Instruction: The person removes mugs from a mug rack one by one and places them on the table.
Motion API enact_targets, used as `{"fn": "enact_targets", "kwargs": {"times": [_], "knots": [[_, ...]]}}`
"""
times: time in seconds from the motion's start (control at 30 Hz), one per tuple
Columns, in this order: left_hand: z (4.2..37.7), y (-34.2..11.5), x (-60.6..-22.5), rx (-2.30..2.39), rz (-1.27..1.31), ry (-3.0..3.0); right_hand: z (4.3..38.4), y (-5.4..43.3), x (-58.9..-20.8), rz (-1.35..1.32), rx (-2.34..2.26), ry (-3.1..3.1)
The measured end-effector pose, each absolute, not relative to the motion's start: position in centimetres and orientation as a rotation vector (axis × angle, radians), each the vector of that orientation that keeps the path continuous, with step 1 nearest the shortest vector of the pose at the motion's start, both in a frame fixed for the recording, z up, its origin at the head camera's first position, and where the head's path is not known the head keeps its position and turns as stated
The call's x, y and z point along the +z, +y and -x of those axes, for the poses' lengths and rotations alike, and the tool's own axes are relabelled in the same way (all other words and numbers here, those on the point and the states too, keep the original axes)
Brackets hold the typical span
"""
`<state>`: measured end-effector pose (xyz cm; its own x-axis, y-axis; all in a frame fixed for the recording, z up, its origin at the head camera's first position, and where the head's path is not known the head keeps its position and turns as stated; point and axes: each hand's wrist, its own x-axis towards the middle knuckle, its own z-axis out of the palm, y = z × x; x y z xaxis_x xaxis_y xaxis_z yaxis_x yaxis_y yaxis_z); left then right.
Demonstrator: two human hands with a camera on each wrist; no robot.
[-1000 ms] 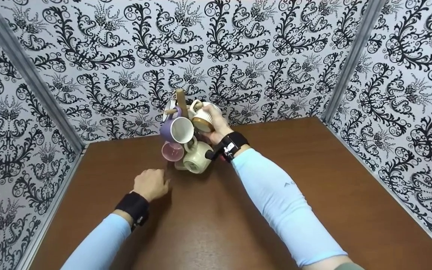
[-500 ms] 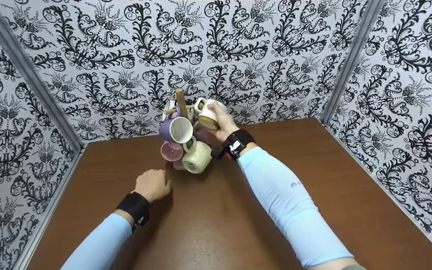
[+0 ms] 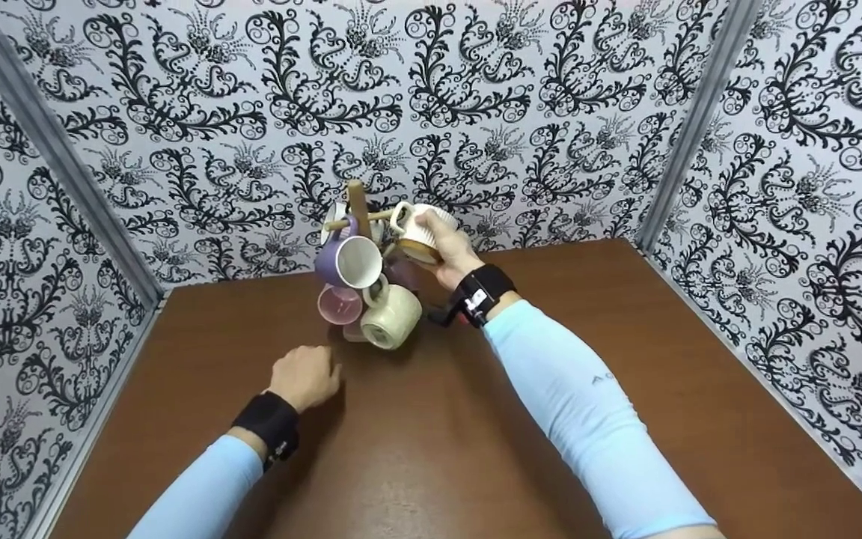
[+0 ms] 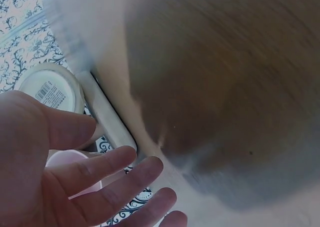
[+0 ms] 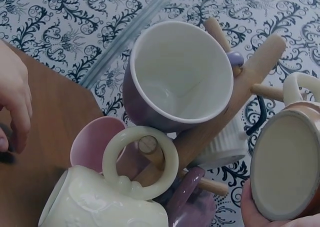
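Observation:
My right hand grips a white ribbed mug with a brown band at its base. The mug's handle overlaps the tip of an upper peg on a wooden mug tree. Hanging from other pegs are a purple mug, a cream mug, a pink mug and a dark mauve mug, partly hidden. My left hand holds nothing and hovers low over the table, front left of the tree; its fingers spread loosely in the left wrist view.
The brown table extends in front and to both sides. Patterned panels with grey corner posts enclose it. Behind the pegs hangs a white ribbed mug with a dark handle. The tree's base shows beside my left fingers.
My right hand has shifted right with the white ribbed mug, bringing its handle out along the peg to the tip. My left hand has barely moved.

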<state>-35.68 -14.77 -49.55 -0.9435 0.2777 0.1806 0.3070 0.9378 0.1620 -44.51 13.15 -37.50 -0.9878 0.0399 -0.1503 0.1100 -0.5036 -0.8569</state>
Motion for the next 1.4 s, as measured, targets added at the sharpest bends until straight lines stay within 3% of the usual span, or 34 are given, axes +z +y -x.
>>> {"fn": "enact_targets", "kwargs": {"times": [1.4], "knots": [[36.2, -14.0, -49.5, -0.806, 0.443, -2.751, 40.4, 12.9, -39.8, 0.188, -2.481, 1.985]]}}
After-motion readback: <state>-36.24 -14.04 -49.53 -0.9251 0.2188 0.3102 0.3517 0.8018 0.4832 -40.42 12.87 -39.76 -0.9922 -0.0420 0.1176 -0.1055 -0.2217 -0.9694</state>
